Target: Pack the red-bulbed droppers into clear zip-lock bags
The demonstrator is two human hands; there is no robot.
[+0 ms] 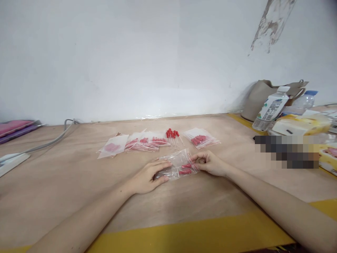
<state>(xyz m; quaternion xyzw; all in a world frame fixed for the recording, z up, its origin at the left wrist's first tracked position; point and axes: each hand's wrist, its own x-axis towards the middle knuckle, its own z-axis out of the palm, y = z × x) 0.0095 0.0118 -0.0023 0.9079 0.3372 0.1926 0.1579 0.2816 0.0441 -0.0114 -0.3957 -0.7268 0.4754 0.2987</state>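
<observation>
A clear zip-lock bag lies flat on the table in front of me. Two red handles show inside it, near its right end. My left hand rests on the bag's left end, fingers stretched out and thumb apart. At the other end, the thumb and fingers of my right hand pinch the bag's red-lined edge. Just beyond the bag is a loose bunch of thin, red-handled tools, perhaps small screwdrivers. Left of them sit several filled bags in an overlapping row. More filled bags are stacked to the right.
A plastic bottle, a beige bag and yellow-and-white packs crowd the right side. A grey cable and pink and purple folders are at the left. Yellow tape edges the table; a white wall stands behind.
</observation>
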